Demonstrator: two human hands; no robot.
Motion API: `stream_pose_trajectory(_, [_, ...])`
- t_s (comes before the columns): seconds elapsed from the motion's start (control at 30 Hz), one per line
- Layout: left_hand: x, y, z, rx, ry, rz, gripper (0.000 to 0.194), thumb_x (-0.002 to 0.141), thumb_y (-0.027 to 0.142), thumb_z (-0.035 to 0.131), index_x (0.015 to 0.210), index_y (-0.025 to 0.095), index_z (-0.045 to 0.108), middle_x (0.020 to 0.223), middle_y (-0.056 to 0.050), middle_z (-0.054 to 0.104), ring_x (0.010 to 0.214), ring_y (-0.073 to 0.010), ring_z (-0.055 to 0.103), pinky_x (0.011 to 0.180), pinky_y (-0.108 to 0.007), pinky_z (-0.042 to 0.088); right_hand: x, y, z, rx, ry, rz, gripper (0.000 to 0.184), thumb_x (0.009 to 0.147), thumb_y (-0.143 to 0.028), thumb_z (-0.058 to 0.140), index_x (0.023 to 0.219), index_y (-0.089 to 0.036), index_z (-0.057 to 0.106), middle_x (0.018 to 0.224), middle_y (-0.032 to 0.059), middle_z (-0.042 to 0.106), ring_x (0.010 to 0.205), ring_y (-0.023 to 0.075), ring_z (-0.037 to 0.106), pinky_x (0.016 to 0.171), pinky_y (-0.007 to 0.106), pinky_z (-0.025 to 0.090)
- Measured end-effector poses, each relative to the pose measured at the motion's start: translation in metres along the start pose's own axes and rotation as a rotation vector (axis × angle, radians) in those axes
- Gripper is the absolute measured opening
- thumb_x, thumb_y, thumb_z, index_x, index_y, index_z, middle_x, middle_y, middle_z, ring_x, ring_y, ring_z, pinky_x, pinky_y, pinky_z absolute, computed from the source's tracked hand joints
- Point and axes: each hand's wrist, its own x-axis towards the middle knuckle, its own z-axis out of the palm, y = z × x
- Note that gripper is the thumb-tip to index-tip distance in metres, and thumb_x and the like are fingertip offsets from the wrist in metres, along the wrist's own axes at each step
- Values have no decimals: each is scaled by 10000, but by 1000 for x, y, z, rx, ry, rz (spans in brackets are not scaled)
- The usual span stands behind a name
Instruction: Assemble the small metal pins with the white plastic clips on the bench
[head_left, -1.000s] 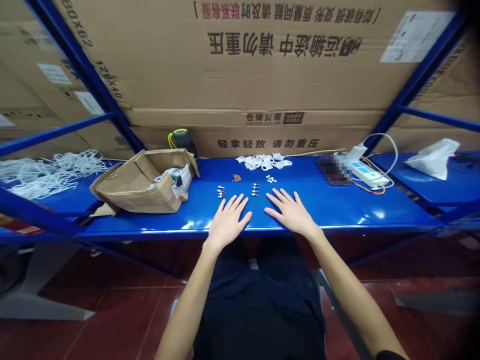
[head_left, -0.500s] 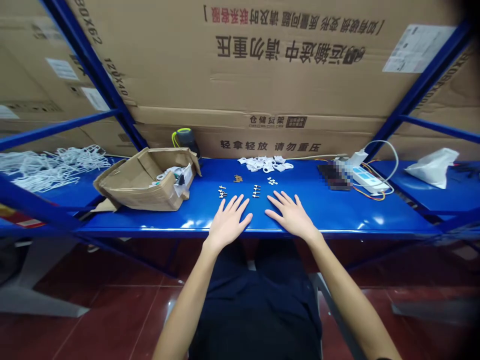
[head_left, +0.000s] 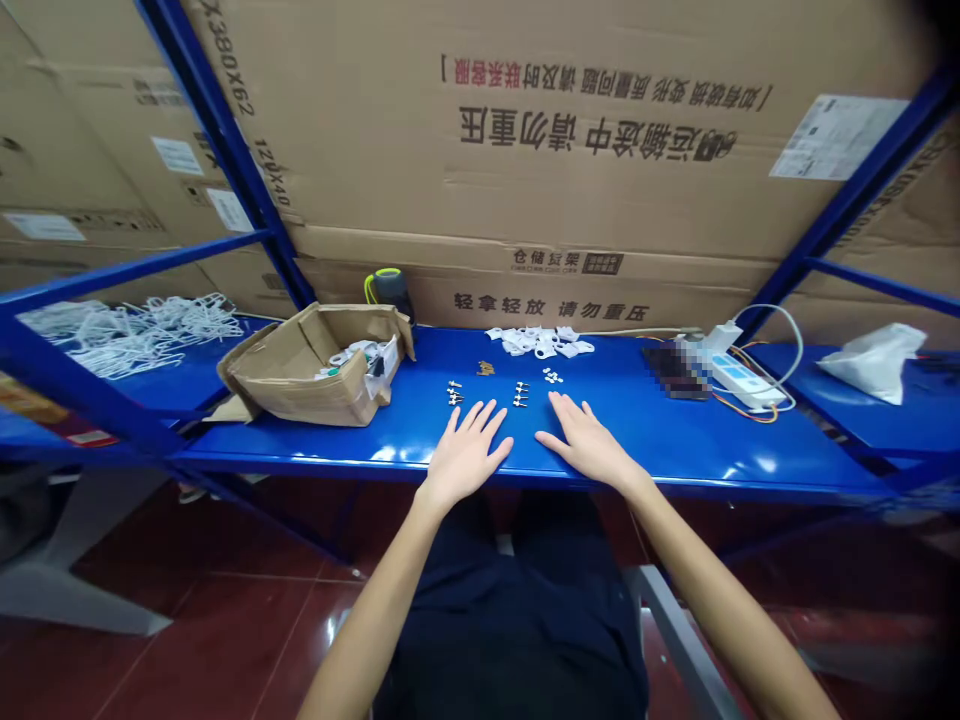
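My left hand [head_left: 466,455] rests palm down at the front of the blue shelf top [head_left: 300,445], fingers spread, holding nothing. Just beyond its fingertips lies a short column of small metal pin-like parts [head_left: 455,393]. A second such column of metal parts [head_left: 520,394] lies between the two hands. My right hand [head_left: 589,440] is also palm down and empty, its thumb apart from the fingers. Small white pieces [head_left: 553,376] are scattered past its fingertips. Farther back are a little heap of brass-coloured parts [head_left: 486,368] and a pile of white plastic pieces [head_left: 540,343].
An open cardboard box [head_left: 300,400] with mixed items stands at left, a dark cylinder with a yellow-green loop [head_left: 394,290] behind it. At right are a blurred dark object [head_left: 675,372] and a white power strip [head_left: 742,380] with cables. A cardboard wall [head_left: 487,200] closes the back.
The camera view has shifted, so the scene sits slightly lower and to the right. My right hand's fingers have drawn closer together; my left hand stays spread on the shelf top.
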Motion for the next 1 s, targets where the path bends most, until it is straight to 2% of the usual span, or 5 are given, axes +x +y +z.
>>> stream_pose_trajectory(0.2, [-1, -3, -1, -119, 52, -19, 557, 1156, 463, 414, 1656, 237, 512, 1755, -68, 456, 1682, -290, 342, 1412, -603, 192, 44, -27, 5, 81, -3, -65, 981, 1094, -747, 325, 1795, -85, 145, 1851, 196, 90, 1735, 327, 75, 1402, 551, 173])
stream_pose_trajectory(0.47, [-1, -17, -10, -522, 478, -90, 387, 1121, 393, 492, 1451, 236, 620, 1581, -115, 623, 1539, -242, 538, 1324, -461, 429, 84, -67, 15, 30, -107, -111, 892, 1121, -681, 248, 1782, -83, 224, 1844, 181, 106, 1735, 320, 68, 1402, 580, 71])
stream_pose_trajectory(0.73, [1, -33, -20, -427, 656, -143, 369, 1146, 422, 451, 1446, 244, 570, 1526, -129, 628, 1476, -284, 581, 1289, -476, 471, 104, -122, 29, 67, -76, -244, 745, 1144, -534, 312, 1777, -143, 278, 1846, 112, 176, 1733, 277, 132, 1407, 519, 64])
stream_pose_trajectory(0.87, [31, -48, -37, -399, 679, -132, 386, 1122, 421, 496, 1459, 240, 554, 1512, -130, 633, 1456, -273, 583, 1284, -471, 456, 111, -126, 28, 121, -88, -283, 788, 1153, -586, 296, 1785, -120, 228, 1846, 126, 160, 1734, 285, 127, 1404, 509, 112])
stream_pose_trajectory(1.0, [79, -56, -57, -212, 590, -152, 400, 1095, 325, 495, 1461, 190, 583, 1449, -160, 662, 1404, -300, 593, 1251, -485, 448, 121, -93, 6, 194, 9, -235, 810, 1152, -645, 240, 1795, -153, 197, 1857, 108, 142, 1739, 273, 117, 1401, 526, 139])
